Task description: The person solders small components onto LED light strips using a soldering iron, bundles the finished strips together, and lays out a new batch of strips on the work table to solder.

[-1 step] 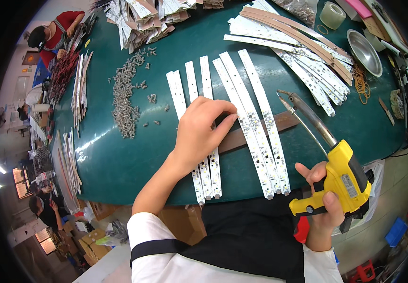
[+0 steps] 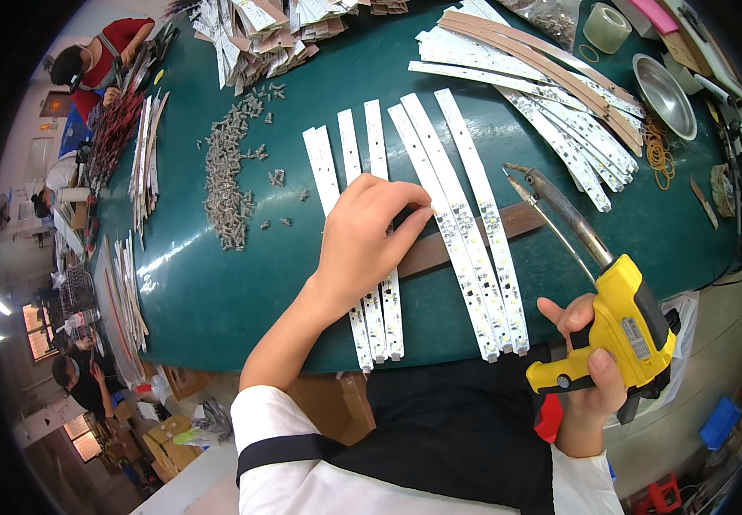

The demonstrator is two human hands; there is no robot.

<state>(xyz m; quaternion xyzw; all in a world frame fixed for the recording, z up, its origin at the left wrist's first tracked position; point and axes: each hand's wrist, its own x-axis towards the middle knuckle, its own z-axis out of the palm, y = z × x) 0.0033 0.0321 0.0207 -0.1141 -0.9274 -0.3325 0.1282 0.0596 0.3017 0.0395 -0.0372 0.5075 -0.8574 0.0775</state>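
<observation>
Several long white LED circuit board strips lie side by side on the green table [image 2: 268, 292], across a flat brown bar [image 2: 517, 221]. My left hand [image 2: 362, 227] rests over the left group of strips [image 2: 375, 129]. Its thumb and forefinger close in a pinch at the left edge of an LED strip [image 2: 450, 227] in the right group. In my right hand [image 2: 599, 369] is a yellow soldering gun [image 2: 633, 318], held right of the strips. Its metal tip [image 2: 517, 172] and a thin feed tube point up and left, apart from the boards.
Small metal connectors [image 2: 229, 189] lie heaped left of the strips. More LED strips [image 2: 560, 129] are piled at the far right, beside a metal bowl [image 2: 665, 96] and rubber bands [image 2: 659, 159]. Another stack [image 2: 255, 43] stands at the back. People work at the left.
</observation>
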